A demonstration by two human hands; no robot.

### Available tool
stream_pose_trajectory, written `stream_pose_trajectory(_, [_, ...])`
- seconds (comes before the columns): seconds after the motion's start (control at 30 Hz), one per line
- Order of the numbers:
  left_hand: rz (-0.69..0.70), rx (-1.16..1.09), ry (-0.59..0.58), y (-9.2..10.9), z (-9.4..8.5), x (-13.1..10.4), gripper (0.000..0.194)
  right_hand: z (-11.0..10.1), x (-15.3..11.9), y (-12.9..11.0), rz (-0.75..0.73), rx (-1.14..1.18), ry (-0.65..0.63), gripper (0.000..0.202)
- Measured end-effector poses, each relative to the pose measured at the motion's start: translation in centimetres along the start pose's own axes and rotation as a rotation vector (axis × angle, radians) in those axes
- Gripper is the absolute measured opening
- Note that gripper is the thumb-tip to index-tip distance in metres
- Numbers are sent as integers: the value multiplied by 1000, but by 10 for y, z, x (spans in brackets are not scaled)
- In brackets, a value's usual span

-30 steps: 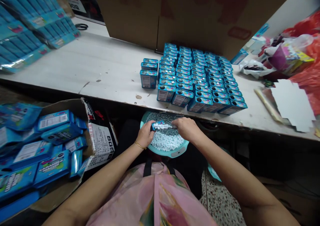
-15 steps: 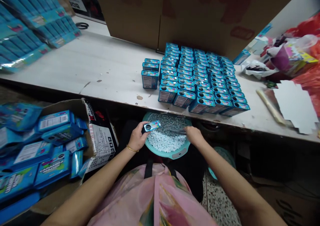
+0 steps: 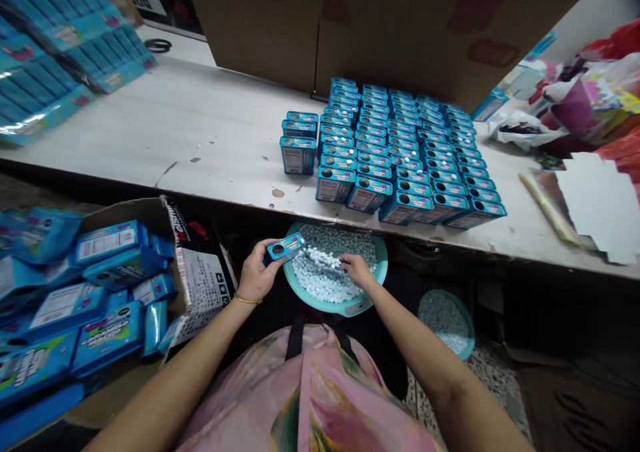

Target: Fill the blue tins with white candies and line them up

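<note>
My left hand (image 3: 257,272) grips a small blue tin (image 3: 285,246), its printed end with a dark round spot facing up, over the left rim of a teal basin (image 3: 345,309). White pellets (image 3: 320,285) fill the basin. My right hand (image 3: 356,269) is closed on a scoop (image 3: 323,260) heaped with pellets. Most of the scoop's body is hidden under the heap, and its tip points toward the tin, close to it. Behind the basin, rows of blue tins (image 3: 367,192) stand upright on the white table (image 3: 220,152), some with loose pellets on top.
An open carton (image 3: 200,272) of blue tins stands at my left. Wrapped packs (image 3: 75,45) sit on the table's far left, near black scissors (image 3: 157,45). A large cardboard box (image 3: 270,39) rises behind the rows. A second basin (image 3: 447,322) sits lower right.
The scoop has come up out of the pellets with a heap on it and moved left toward the tin. My left hand has shifted slightly left with the tin.
</note>
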State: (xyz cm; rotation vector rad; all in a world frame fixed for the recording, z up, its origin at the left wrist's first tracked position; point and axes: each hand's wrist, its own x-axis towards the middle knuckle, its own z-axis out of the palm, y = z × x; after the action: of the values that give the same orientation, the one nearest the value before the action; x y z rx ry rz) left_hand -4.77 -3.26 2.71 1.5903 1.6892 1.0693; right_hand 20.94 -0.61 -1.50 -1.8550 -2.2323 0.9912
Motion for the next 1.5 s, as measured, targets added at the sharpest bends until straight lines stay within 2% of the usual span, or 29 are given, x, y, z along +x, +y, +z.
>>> stream_pose_trajectory(0.13, [20,50,-4,2,8,2,37,-37,-18,8,-35,141,2,34])
stream_pose_trajectory(0.23, [68,111,-50,7,19,2,37,-69,-31,-4,-77,171,27,32])
stream_pose_trajectory(0.3, [110,146,-102,11,29,1,39,-89,-38,-21,-119,65,19,30])
stream_pose_trajectory(0.4, [184,176,-165,17,44,-2,40,-109,-47,-51,-154,-228,-11,30])
stream_pose_trajectory(0.5, [228,188,-197,19,53,-4,42,-118,-54,-78,-122,-501,-56,31])
stream_pose_trajectory(0.63, [236,200,-206,18,57,-5,42,-120,-60,-101,-130,-643,-77,29])
stream_pose_trajectory(0.8, [210,186,-187,20,50,-8,41,-127,-69,-106,-161,-664,-38,27])
stream_pose_trajectory(0.87, [201,155,-176,27,37,-10,40,-133,-74,-96,-133,-634,1,31])
stream_pose_trajectory(0.97, [195,79,-145,45,4,-5,36,-140,-83,-70,-76,-537,108,38])
stream_pose_trajectory(1.03, [192,22,-102,59,-19,7,36,-139,-87,-49,-42,-449,164,37])
stream_pose_trajectory(1.1, [191,-32,-43,69,-38,30,37,-133,-90,-30,-16,-350,193,36])
stream_pose_trajectory(1.2, [201,-131,5,69,-48,81,40,-116,-90,-11,20,-206,205,36])
stream_pose_trajectory(1.27, [213,-209,-6,62,-43,121,42,-105,-90,-4,41,-133,199,36])
stream_pose_trajectory(1.37, [236,-245,-20,52,-26,171,41,-91,-88,1,40,-50,180,37])
stream_pose_trajectory(1.43, [257,-208,21,50,-14,186,41,-84,-87,5,20,-9,155,37])
stream_pose_trajectory(1.5, [258,-143,120,50,-7,186,47,-76,-85,11,0,19,128,36])
